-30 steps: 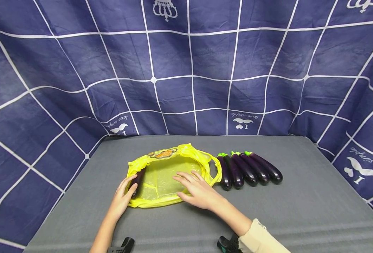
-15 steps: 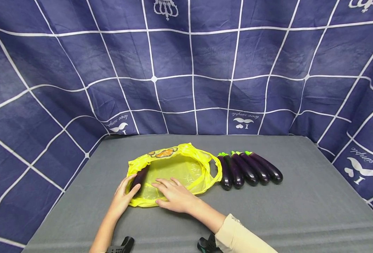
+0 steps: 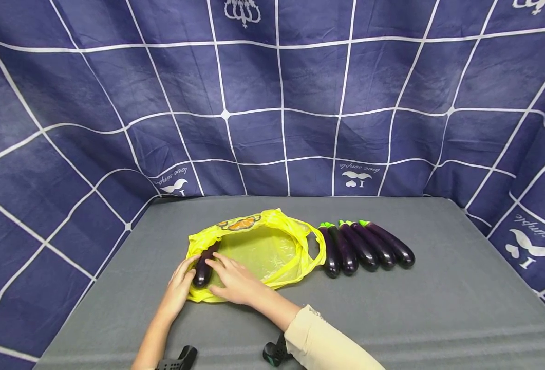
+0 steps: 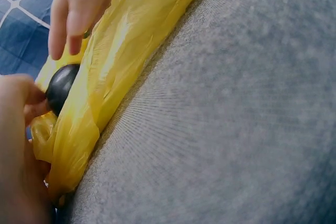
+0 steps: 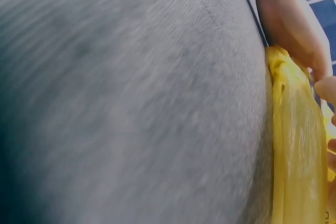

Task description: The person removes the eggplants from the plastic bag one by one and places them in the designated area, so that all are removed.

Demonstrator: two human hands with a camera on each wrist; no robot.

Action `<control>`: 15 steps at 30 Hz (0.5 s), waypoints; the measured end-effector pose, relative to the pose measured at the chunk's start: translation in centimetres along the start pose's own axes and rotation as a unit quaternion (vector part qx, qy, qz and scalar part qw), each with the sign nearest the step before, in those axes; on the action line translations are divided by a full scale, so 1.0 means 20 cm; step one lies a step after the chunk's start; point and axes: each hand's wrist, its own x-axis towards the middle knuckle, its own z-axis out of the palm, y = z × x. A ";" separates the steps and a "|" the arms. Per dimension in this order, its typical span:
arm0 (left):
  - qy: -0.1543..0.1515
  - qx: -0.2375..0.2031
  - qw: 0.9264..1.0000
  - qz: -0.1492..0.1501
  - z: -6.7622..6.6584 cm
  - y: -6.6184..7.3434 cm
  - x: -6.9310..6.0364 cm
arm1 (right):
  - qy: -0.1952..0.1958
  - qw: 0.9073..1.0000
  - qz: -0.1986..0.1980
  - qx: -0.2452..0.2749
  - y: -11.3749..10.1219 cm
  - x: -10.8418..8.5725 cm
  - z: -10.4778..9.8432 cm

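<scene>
A glossy dark purple eggplant [image 3: 203, 271] lies inside the left end of a yellow plastic bag [image 3: 258, 292], whose mouth is spread wide. My left hand [image 3: 176, 294] rests at the bag's left rim, fingers loosely spread, with its thumb beside the eggplant. In the left wrist view the left hand [image 4: 16, 140] touches the rounded end of the eggplant [image 4: 61, 88]. My right hand [image 3: 237, 281] reaches over the bag's near edge, fingertips at the eggplant's right side and thumb apart. From the left wrist view, the fingers of the right hand [image 4: 79, 11] hang above the eggplant.
Several more eggplants [image 3: 366, 252] with green stems lie in a row right of the bag, close to its loop handle [image 3: 320, 246]. All rests on a grey cloth-covered table [image 3: 438, 308]. A blue curtain [image 3: 309, 139] with white lines stands behind and at the sides.
My right hand has moved left across the bag to the eggplant. The eggplant inside has shifted slightly to the right, away from the bag's left wall. My left hand stays nearly in place.
</scene>
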 end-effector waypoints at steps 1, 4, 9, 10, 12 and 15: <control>-0.001 0.002 1.000 -0.005 0.00 0.00 0.00 | 0.001 1.000 0.002 0.007 -0.01 0.01 0.00; -0.003 0.012 1.000 -0.023 0.00 0.01 0.00 | 0.007 1.000 0.003 0.020 -0.04 0.05 0.02; -0.012 0.019 0.999 -0.046 -0.01 0.01 0.00 | 0.040 0.999 0.002 0.009 -0.08 0.08 0.05; -0.013 0.019 0.999 -0.049 -0.01 0.01 0.00 | 0.050 0.999 0.003 0.003 -0.09 0.09 0.06; -0.018 0.022 0.998 -0.055 -0.01 0.01 0.00 | 0.067 0.998 0.008 -0.011 -0.10 0.10 0.08; -0.024 0.029 0.997 -0.061 -0.01 0.02 0.00 | 0.080 0.996 0.020 -0.023 -0.11 0.10 0.09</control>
